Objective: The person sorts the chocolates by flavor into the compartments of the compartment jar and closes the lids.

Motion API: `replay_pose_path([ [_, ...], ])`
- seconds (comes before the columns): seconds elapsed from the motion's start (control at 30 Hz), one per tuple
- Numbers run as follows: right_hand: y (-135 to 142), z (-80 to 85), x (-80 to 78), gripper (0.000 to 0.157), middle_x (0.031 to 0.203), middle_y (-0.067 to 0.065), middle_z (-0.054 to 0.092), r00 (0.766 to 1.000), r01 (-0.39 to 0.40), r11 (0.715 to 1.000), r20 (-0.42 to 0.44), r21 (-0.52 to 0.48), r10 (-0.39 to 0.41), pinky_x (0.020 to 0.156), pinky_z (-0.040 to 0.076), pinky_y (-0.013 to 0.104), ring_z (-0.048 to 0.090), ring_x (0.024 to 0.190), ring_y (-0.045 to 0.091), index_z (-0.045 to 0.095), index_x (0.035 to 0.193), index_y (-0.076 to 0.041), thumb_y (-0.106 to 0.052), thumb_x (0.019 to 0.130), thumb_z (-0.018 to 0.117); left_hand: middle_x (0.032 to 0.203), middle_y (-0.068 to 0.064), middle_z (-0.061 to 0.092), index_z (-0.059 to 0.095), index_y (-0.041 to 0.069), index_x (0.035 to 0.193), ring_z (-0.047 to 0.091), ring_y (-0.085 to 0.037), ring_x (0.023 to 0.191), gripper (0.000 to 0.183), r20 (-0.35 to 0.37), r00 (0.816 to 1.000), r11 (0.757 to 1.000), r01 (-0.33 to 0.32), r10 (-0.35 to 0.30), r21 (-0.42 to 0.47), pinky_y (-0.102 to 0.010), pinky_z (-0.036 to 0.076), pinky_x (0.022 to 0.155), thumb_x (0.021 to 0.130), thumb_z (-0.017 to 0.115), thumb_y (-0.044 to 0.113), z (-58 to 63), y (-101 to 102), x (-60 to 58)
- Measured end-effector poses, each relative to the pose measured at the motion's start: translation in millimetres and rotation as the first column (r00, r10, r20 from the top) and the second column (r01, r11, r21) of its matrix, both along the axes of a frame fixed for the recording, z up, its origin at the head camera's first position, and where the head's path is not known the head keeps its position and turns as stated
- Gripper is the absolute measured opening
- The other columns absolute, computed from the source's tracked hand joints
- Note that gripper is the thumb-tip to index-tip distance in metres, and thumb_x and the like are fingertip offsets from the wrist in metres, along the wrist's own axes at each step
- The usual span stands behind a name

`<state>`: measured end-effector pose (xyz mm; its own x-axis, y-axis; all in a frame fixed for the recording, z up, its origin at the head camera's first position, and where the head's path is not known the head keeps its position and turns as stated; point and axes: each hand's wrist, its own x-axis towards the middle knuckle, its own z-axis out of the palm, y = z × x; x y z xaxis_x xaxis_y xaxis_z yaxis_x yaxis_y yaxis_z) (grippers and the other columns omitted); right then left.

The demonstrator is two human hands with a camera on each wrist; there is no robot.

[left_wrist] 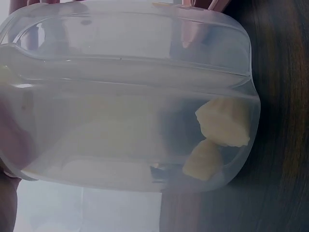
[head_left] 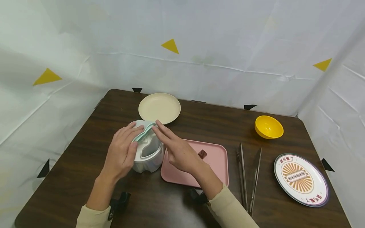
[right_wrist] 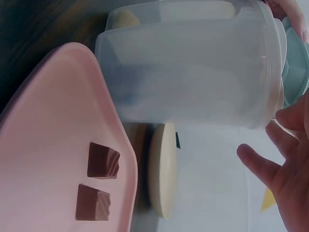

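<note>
Head view high, facing forward-down — wrist views close, sharing one container [right_wrist: 188, 72]

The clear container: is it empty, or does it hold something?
Not empty: the left wrist view shows two pale chunks inside the container.

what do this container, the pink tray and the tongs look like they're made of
Container: probably plastic; cloudy but see-through, showing pale chunks inside. Pink tray: likely matte plastic; even colour, smooth rounded rim. Tongs: apparently metal; shiny grey highlights.

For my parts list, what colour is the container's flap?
Mint green; the flap shows best in the right wrist view.
</note>
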<state>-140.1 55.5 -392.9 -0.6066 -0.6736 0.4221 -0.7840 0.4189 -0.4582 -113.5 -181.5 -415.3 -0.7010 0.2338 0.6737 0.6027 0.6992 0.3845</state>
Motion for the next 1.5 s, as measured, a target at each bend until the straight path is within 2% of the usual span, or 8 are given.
replay_pose_path([
  [0.27, 28.3, -5.3, 9.2, 0.067, 0.159, -0.010, 0.026, 0.987, 0.135, 0.990, 0.097, -0.030, -0.131, 0.087, 0.048, 0.032, 0.047, 0.129, 0.010, 0.031, 0.155, -0.023, -0.004, 0.096, 0.056, 0.132, -0.007, 0.062, 0.065, 0.008, 0.125, 0.047, -0.030, 0.132, 0.044, -0.004, 1.000, 1.000, -0.004, 0.004, 0.029, -0.054, 0.027, 0.110, 0.096, 0.038, 0.027, 0.6, 1.0, -0.3],
  [0.43, 66.8, -19.1, 21.0, 0.062, 0.147, -0.002, 0.047, 0.941, 0.328, 0.939, 0.126, -0.099, -0.315, 0.088, 0.050, 0.039, 0.059, 0.113, 0.014, 0.043, 0.149, -0.018, -0.008, 0.092, 0.066, 0.130, -0.007, 0.063, 0.066, 0.008, 0.123, 0.048, -0.031, 0.131, 0.044, -0.017, 1.000, 0.998, 0.002, -0.001, 0.065, -0.055, 0.028, 0.108, 0.095, 0.038, 0.027, 1.2, 3.5, -0.1],
  [0.6, 104.1, -30.4, 38.4, 0.057, 0.137, 0.006, 0.055, 0.811, 0.576, 0.815, 0.168, -0.061, -0.561, 0.097, 0.045, 0.051, 0.054, 0.123, 0.028, 0.052, 0.144, -0.014, -0.011, 0.089, 0.070, 0.128, -0.007, 0.064, 0.067, 0.008, 0.122, 0.050, -0.032, 0.129, 0.044, -0.036, 0.999, 0.995, 0.010, -0.007, 0.095, -0.055, 0.029, 0.107, 0.094, 0.039, 0.026, 1.4, 6.0, -0.1],
  [0.8, 139.9, -41.5, 58.1, 0.056, 0.136, 0.016, 0.053, 0.564, 0.818, 0.574, 0.158, 0.029, -0.811, 0.095, 0.041, 0.058, 0.049, 0.121, 0.037, 0.053, 0.141, -0.008, -0.015, 0.088, 0.071, 0.127, -0.008, 0.065, 0.068, 0.008, 0.121, 0.051, -0.032, 0.128, 0.044, -0.043, 0.999, 0.995, 0.014, -0.009, 0.102, -0.055, 0.029, 0.106, 0.093, 0.039, 0.026, 1.1, 7.0, -0.6],
  [0.93, 157.9, -49.4, 68.5, 0.069, 0.139, 0.023, 0.047, 0.410, 0.901, 0.425, 0.149, 0.087, -0.900, 0.092, 0.038, 0.062, 0.043, 0.120, 0.043, 0.045, 0.146, -0.004, -0.023, 0.085, 0.074, 0.127, -0.008, 0.065, 0.068, 0.007, 0.121, 0.051, -0.032, 0.128, 0.044, -0.046, 0.999, 0.994, 0.018, -0.013, 0.107, -0.057, 0.029, 0.105, 0.093, 0.039, 0.026, 1.0, 6.7, -1.1],
  [1.1, 171.5, -60.4, 77.3, 0.097, 0.137, 0.033, 0.037, 0.265, 0.917, 0.308, 0.189, 0.253, -0.946, 0.083, 0.038, 0.066, 0.037, 0.118, 0.049, 0.025, 0.152, 0.003, -0.043, 0.083, 0.074, 0.128, -0.007, 0.064, 0.068, 0.007, 0.121, 0.051, -0.032, 0.128, 0.045, -0.047, 0.999, 0.994, 0.010, -0.004, 0.112, -0.058, 0.029, 0.105, 0.094, 0.038, 0.026, 0.5, 5.7, -0.1],
  [1.23, 178.1, -68.8, 84.1, 0.108, 0.132, 0.035, 0.037, 0.202, 0.885, 0.279, 0.231, 0.373, -0.952, 0.077, 0.041, 0.068, 0.039, 0.117, 0.052, 0.019, 0.152, 0.007, -0.055, 0.080, 0.072, 0.128, -0.007, 0.064, 0.068, 0.007, 0.122, 0.050, -0.032, 0.128, 0.044, -0.038, 0.999, 0.994, 0.008, -0.004, 0.110, -0.057, 0.029, 0.106, 0.094, 0.039, 0.026, -0.1, 5.7, 0.4],
  [1.5, 184.3, -73.2, 91.7, 0.091, 0.110, 0.033, 0.047, 0.193, 0.882, 0.258, 0.196, 0.395, -0.961, 0.063, 0.043, 0.066, 0.053, 0.094, 0.054, 0.035, 0.139, 0.009, -0.050, 0.080, 0.073, 0.130, -0.006, 0.063, 0.068, 0.008, 0.123, 0.050, -0.031, 0.130, 0.044, -0.023, 1.000, 0.994, 0.000, 0.003, 0.108, -0.057, 0.028, 0.107, 0.094, 0.039, 0.026, -0.5, 6.1, -0.5],
])
